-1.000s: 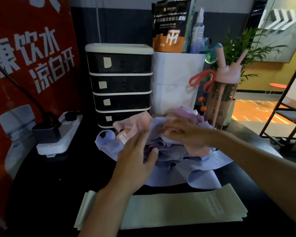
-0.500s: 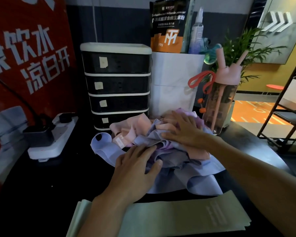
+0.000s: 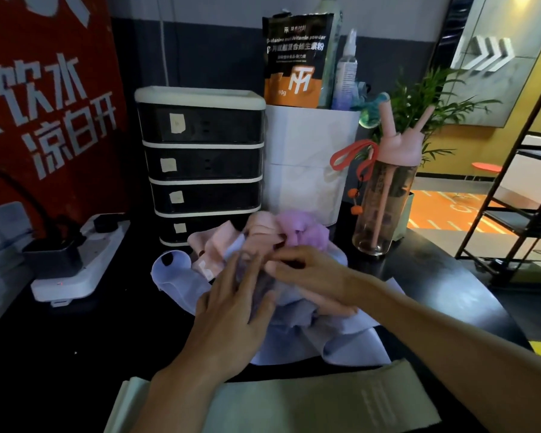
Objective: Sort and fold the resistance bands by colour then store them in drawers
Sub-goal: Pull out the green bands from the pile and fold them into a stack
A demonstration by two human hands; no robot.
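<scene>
A tangled pile of resistance bands (image 3: 341,345) is heaped on the counter (image 3: 91,354) before the drawers (image 3: 200,164). The left hand (image 3: 231,314) is laid on it, fingers straight. The right hand (image 3: 313,273) is set on top, and its grip cannot be told. Green bands (image 3: 325,407) are laid flat nearer.

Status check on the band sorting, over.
Left hand flat on tangled bands; right hand among them, grip unclear. Green bands stacked flat in front. Drawers look shut.

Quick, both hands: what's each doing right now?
Left hand: open, fingers flat on the heap of pastel fabric resistance bands.
Right hand: cannot tell, blurred.
</scene>
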